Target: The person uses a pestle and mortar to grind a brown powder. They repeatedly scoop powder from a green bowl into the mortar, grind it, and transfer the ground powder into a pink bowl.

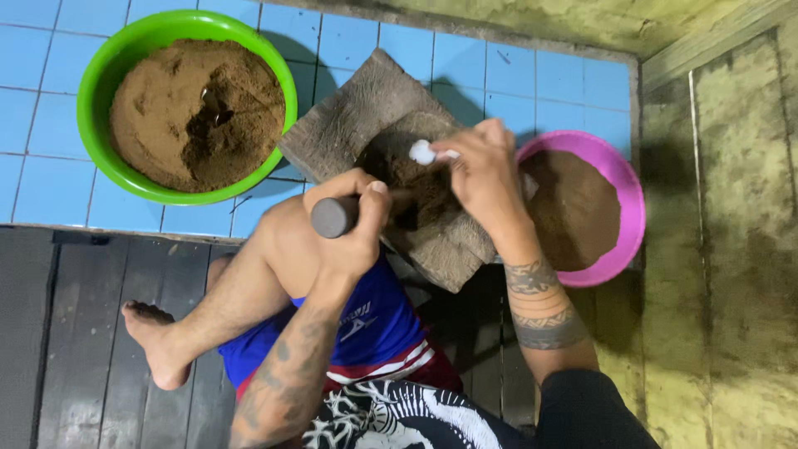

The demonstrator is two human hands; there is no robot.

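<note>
Green bowl [98, 83]: far left on blue tiled floor [50, 179], heaped with brown powder [166, 108]. Left hand [353, 229]: fingers closed round dark cylindrical pestle [332, 217]. Stone grinding slab [349, 116]: centre, carrying dark brown paste. Right hand [482, 179]: over slab, fingers pinched on small white object [421, 152]. Pink bowl [628, 195]: just right of slab, holding brown powder.

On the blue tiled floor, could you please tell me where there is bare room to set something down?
Bare tiles lie left of the green bowl, and another bare strip runs behind the grinding stone, above the pink bowl. The middle is crowded: both bowls flank the stone, and the left hand and right hand work over it.
</note>
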